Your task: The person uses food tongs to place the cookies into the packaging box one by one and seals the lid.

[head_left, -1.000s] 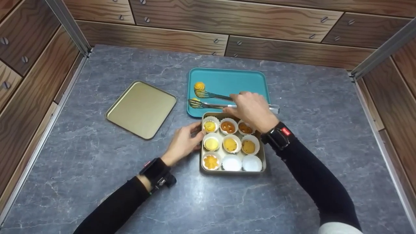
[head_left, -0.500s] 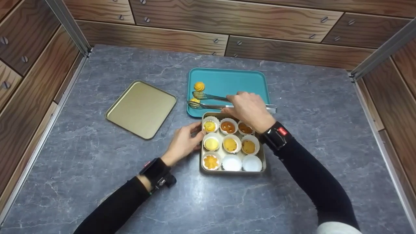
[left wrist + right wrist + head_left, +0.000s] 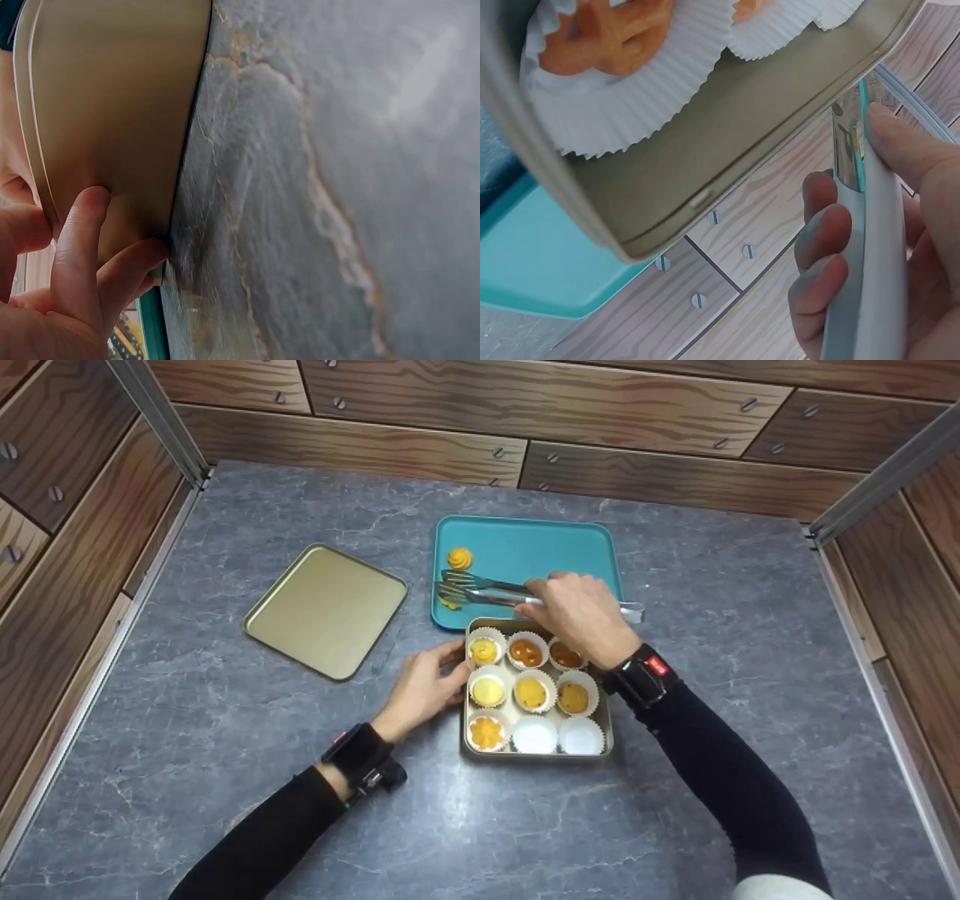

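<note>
My right hand [image 3: 581, 611] grips metal tongs [image 3: 495, 598] by their pale grey handles, clearly visible in the right wrist view. The tong heads are slightly apart over the left part of a teal tray [image 3: 555, 547]. One yellow cookie [image 3: 451, 604] is partly hidden under the nearer head; whether the tongs touch it I cannot tell. Behind the tongs lies a swirled yellow cookie [image 3: 460, 559]. With my left hand [image 3: 422, 688] I hold the left wall of a gold tin [image 3: 120, 97], thumb at the rim and fingers on the outside. Inside, pretzels [image 3: 525, 653] and other cookies sit in white paper cups.
Two paper cups [image 3: 535, 735] at the tin's near side hold no cookies. A gold lid [image 3: 326, 611] lies on the grey marbled table to the left. Wood-patterned walls [image 3: 420, 442] enclose the back and both sides.
The tong heads have come closer together, the nearer one shifting up over the lower yellow cookie. My left hand and the tin stay where they were.
</note>
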Demonstrator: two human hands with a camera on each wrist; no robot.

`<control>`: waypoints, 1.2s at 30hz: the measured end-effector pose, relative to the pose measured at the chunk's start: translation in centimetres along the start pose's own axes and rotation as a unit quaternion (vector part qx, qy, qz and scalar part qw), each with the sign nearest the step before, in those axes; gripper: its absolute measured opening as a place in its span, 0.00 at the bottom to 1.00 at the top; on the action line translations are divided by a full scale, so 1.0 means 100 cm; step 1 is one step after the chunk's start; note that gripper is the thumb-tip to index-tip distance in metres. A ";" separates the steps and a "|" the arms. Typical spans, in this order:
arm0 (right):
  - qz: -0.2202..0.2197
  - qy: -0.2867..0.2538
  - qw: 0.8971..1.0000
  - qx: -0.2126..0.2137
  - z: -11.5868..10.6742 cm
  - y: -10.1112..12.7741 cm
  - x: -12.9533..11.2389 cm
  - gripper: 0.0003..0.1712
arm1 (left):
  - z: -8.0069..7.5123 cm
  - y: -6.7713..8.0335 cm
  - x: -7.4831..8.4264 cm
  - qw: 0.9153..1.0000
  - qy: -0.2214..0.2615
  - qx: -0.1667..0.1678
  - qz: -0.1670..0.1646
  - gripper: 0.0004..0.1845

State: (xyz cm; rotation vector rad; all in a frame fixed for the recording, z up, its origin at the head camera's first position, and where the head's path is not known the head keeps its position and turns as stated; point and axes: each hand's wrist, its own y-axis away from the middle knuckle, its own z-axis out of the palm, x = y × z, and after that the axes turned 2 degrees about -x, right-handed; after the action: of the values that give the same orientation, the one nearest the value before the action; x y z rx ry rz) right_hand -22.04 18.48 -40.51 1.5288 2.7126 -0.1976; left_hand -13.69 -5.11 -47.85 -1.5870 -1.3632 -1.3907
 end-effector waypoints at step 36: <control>-0.033 -0.041 0.989 0.136 -0.029 0.088 0.032 0.16 | 0.000 0.001 0.002 1.000 0.002 0.003 -0.008 0.31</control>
State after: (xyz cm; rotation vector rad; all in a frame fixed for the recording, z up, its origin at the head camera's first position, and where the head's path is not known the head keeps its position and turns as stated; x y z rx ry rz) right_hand -16.06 26.01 -38.77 1.4504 2.7627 -0.6417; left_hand -13.60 -5.06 -47.68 -1.5724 -1.3791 -1.3974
